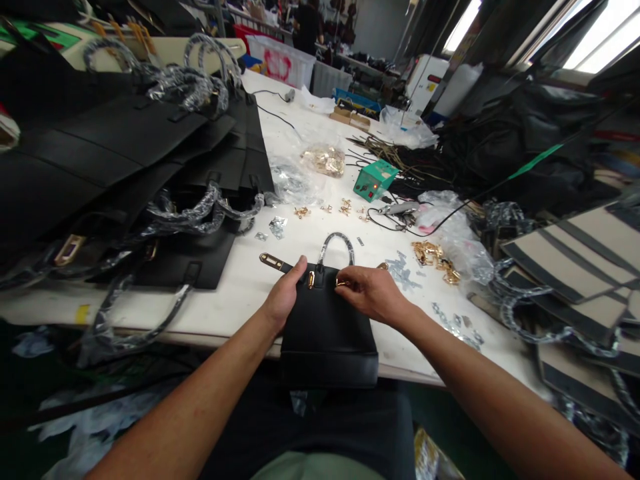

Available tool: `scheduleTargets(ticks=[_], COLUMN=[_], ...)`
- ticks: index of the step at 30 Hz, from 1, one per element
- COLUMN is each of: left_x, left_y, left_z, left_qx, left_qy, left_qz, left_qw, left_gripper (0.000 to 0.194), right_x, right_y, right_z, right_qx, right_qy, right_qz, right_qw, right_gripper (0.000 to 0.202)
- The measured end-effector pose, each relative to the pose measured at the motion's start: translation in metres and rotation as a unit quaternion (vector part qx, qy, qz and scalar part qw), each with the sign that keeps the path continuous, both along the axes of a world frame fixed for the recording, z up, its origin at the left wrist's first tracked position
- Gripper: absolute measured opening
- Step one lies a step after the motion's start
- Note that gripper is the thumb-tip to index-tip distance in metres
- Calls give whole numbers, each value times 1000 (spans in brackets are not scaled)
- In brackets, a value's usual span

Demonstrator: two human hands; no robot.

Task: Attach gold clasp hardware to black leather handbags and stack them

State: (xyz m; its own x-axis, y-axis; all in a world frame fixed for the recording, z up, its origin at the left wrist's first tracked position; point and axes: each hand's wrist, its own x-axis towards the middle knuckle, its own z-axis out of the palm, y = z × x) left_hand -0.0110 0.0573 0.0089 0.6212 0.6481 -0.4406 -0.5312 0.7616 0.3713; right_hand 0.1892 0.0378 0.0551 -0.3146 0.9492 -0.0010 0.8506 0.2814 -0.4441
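A black handbag (pixel 330 327) lies partly on the table's front edge, its bottom towards me and its plastic-wrapped handle (pixel 337 239) standing at the far side. My left hand (pixel 285 293) grips the bag's left edge, thumb on top; its other fingers are mostly hidden. With closed fingertips my right hand (pixel 367 290) pinches a small gold fitting (pixel 341 283) against the front of the bag, near the right end of the handle. Another gold fitting (pixel 311 279) sits near the handle's left end. A strap with a gold plate (pixel 273 261) sticks out to the left.
Black bag pieces (pixel 100 147) with wrapped handles are heaped at left. Beyond my bag are loose gold fittings (pixel 345 206) and a green box (pixel 375 180) with a cord. To the right lie metal plates (pixel 400 272), gold hardware (pixel 435 260) and stacked beige-lined panels (pixel 575 253).
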Motion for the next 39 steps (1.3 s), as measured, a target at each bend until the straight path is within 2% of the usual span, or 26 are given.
scheduleTargets(ticks=[5,13,18,21,26,30,34,39], left_x=[0,-2,-2,-2,-3,-2,-2,-3], left_y=[0,-2,-2,-2,-2,-2,-2,-2], left_z=[-1,-5,-1,0,-1,-1,-1,-3], left_qx=[4,12,26,25,25,31,23,15], left_qy=[-7,-7,-2,2,15,21,25,26], left_qz=[5,22,29,33,41,47,44,33], left_qw=[1000,1000,999,999,999,998,998,999], left_gripper=[49,47,45,44,42,41,41,42], right_x=[-4,-11,-12,-15,-21,-25,-28,-27], right_y=[-2,-8,-5,-5,-11,-13,-10,-6], right_z=[-2,-11,-13,-16,-14,-4,3,2], right_qx=[-2,6,-22,-10,23,34,37,43], right_qy=[9,30,74,68,5,-104,-213,-236], right_qz=[-4,-61,-84,-107,-103,-66,-39,-25], right_qw=[1000,998,994,992,994,992,976,971], right_gripper=[5,9,7,6,8,11,12,13])
